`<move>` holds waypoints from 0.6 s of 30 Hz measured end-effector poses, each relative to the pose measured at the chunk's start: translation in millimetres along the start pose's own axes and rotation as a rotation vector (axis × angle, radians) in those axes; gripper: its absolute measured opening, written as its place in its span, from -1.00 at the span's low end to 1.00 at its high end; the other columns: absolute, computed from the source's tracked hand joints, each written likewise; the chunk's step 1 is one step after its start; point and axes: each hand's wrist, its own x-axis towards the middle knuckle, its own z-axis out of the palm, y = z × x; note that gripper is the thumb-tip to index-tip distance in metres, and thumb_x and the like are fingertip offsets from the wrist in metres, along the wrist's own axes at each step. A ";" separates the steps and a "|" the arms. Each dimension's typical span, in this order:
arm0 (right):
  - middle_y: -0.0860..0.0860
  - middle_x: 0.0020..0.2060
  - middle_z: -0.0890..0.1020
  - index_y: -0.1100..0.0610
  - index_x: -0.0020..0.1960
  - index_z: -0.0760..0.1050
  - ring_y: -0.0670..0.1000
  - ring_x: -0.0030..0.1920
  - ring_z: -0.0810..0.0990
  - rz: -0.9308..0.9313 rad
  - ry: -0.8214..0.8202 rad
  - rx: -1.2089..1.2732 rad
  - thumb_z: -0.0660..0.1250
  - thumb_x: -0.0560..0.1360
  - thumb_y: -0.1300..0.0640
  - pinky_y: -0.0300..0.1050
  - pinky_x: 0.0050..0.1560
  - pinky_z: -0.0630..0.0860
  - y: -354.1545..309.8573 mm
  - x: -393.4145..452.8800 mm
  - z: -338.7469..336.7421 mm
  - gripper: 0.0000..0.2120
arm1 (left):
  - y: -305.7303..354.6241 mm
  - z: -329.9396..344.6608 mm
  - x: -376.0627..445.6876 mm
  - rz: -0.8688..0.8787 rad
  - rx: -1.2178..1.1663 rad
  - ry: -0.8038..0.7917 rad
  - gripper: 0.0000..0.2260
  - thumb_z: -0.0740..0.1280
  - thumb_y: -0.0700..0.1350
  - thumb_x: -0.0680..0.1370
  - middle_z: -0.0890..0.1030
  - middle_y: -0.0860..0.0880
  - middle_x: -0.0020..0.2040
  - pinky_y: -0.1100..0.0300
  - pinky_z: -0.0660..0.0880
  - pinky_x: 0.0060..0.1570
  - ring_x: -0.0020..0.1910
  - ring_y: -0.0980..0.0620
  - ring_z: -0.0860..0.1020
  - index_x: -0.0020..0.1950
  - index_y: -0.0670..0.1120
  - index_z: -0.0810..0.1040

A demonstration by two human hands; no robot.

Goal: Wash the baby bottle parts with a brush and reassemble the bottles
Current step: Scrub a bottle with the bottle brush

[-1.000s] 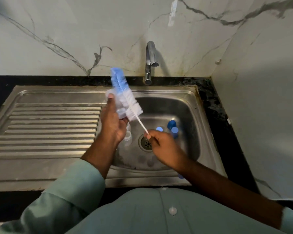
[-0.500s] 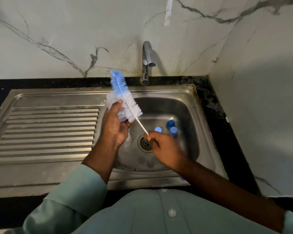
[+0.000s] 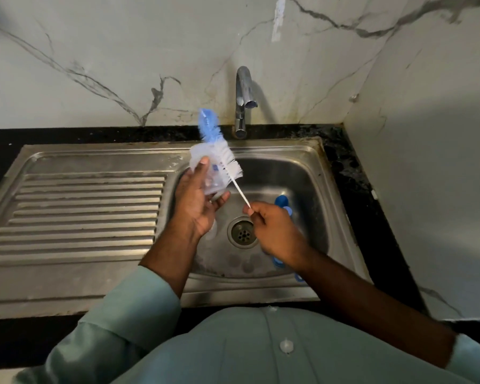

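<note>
The left hand is near the middle of the frame, above the sink. Its thumb and fingers curl round a clear baby bottle and hold it up, tilted toward the upper left. The thumb lies on the bottle's front. The other fingers are behind it, so only their tips show below.

The right hand is just right of the middle. Its fingertips pinch the end of the thin white stick of the brush. The stick slants up and left to the white bristles, which touch the bottle. The blue tip of the brush pokes up past the bottle, in front of the black counter edge. It is hard to tell if the bristles are inside the clear bottle or beside it.

Blue bottle parts lie in the sink, right of the right hand, which hides part of them. More blue bits peek out under the right wrist. The drain sits between the 2 hands. The tap stands above, in the upper middle. The drying rack part of the sink fills the left side.
</note>
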 end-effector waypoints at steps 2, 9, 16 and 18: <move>0.11 -0.19 0.61 0.17 0.01 0.55 0.05 -0.19 0.58 -0.053 -0.083 -0.060 0.18 0.59 0.24 -0.18 -0.18 0.48 2.4 -14.6 0.2 -0.83 | 11.0 -3.6 4.8 -0.048 -0.106 0.007 -0.63 0.33 0.09 0.56 0.66 -0.14 0.12 0.01 0.61 -0.15 0.03 -0.12 0.65 0.29 -0.07 0.53; 0.10 -0.18 0.64 0.18 0.03 0.57 0.03 -0.15 0.59 -0.079 0.021 -0.033 0.18 0.58 0.25 -0.12 -0.06 0.49 -10.0 -5.7 -4.2 -0.81 | -4.3 4.3 -2.1 -0.018 0.057 0.018 -0.60 0.44 0.09 0.48 0.67 -0.10 0.12 0.09 0.59 -0.22 0.01 -0.08 0.64 0.27 -0.03 0.56; 0.01 -0.26 0.59 0.11 0.05 0.57 -0.06 -0.29 0.53 -0.037 0.059 -0.097 0.18 0.59 0.21 -0.19 -0.21 0.45 -6.8 5.4 -12.0 -0.81 | -8.5 4.1 -5.4 -0.008 0.100 -0.131 -0.68 0.38 -0.05 0.54 0.67 -0.09 0.06 0.03 0.59 -0.10 -0.02 -0.04 0.65 0.28 -0.08 0.53; -0.03 -0.32 0.55 0.12 0.03 0.57 -0.13 -0.36 0.47 -0.046 0.019 -0.119 0.19 0.58 0.24 -0.28 -0.26 0.42 -4.5 -0.4 -14.0 -0.81 | 1.5 2.7 -3.1 -0.046 -0.070 -0.128 -0.69 0.37 -0.04 0.53 0.67 -0.11 0.08 0.02 0.61 -0.09 0.03 -0.08 0.64 0.24 -0.09 0.54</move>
